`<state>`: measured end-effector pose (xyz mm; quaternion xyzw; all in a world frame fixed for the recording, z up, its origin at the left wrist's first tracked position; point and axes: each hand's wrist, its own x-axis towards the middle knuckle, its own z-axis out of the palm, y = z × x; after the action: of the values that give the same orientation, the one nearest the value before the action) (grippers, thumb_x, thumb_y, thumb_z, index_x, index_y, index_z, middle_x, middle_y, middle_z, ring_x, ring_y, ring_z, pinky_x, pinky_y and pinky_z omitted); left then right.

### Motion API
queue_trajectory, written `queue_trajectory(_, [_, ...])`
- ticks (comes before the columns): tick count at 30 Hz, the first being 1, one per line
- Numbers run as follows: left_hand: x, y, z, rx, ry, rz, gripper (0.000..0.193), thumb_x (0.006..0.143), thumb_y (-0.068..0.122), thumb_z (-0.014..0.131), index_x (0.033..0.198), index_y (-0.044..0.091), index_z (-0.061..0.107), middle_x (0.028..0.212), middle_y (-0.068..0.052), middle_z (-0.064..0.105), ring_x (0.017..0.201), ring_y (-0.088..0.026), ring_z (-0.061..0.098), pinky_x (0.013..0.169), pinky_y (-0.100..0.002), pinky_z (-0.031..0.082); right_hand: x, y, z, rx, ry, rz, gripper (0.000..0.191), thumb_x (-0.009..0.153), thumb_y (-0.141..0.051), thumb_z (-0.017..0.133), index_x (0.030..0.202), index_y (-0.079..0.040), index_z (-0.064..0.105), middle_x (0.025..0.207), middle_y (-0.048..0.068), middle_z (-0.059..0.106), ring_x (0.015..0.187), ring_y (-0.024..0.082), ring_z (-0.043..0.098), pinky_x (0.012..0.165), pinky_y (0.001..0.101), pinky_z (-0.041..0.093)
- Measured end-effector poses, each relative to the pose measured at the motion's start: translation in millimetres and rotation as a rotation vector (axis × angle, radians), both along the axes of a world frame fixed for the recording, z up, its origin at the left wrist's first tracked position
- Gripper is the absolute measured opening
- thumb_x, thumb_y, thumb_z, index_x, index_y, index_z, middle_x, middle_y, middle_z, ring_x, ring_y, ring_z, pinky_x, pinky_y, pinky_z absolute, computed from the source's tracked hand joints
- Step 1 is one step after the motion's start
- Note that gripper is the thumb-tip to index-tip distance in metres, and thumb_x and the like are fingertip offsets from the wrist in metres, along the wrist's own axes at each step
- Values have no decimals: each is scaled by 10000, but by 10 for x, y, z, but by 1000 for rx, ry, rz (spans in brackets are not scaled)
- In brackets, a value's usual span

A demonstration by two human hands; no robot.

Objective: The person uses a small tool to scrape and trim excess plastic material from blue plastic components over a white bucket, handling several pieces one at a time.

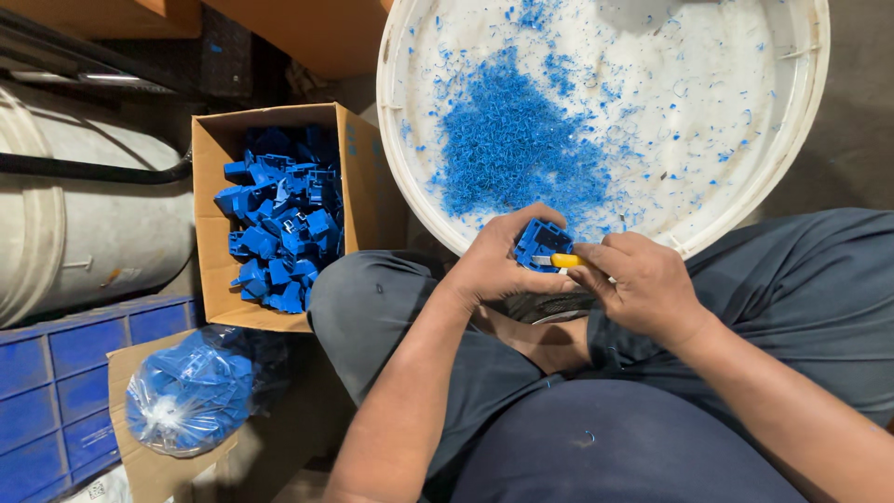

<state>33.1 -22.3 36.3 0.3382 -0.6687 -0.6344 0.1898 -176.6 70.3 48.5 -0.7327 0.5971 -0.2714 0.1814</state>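
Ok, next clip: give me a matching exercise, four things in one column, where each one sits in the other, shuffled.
Things:
1. blue part
2. knife
3. shavings
4. bag

Places:
A. in the white tub
B. in the left hand
C. lower left, beside the cardboard box of blue pieces
D. in the right hand

Pairs: 1-B, 2-D, 3-A, 4-C
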Motion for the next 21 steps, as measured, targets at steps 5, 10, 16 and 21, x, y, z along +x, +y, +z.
queue_trajectory(5, [-8, 28, -12, -23, 11, 20, 582, 671, 285, 950, 1145, 105, 663, 933, -7, 715, 866, -100, 673, 805, -283, 561, 15, 23, -10, 7, -20, -8, 204, 856, -205, 735, 1033, -109, 760, 771, 75, 628, 713, 297, 650, 609, 421, 506])
queue_trajectory(10, [-92, 94, -39, 20, -40, 147, 579, 678, 322, 950, 1132, 110, 661, 876, 8, 710, 814, -71, 640, 765, -263, 550, 25, -3, -48, 43, -17, -30, 199, 879, -153, 698, 1066, -102, 745, 802, 88, 654, 755, 315, 669, 648, 434, 517])
queue_trajectory(16, [-98, 54, -22, 87, -18, 177, 584, 682, 319, 952, 1124, 69, 663, 909, 12, 704, 834, -51, 628, 768, -252, 550, -37, -82, -102, 77, -111, 19, 217, 893, -182, 686, 1082, -89, 735, 870, 106, 700, 782, 335, 681, 666, 430, 526])
queue_trajectory(21, [-99, 60, -14, 66, -24, 184, 602, 685, 337, 952, 1133, 56, 664, 925, -6, 721, 845, -59, 655, 777, -250, 566, -86, -117, -151, 137, -83, 51, 233, 899, -243, 672, 1077, -111, 745, 862, 103, 707, 801, 340, 683, 676, 442, 524])
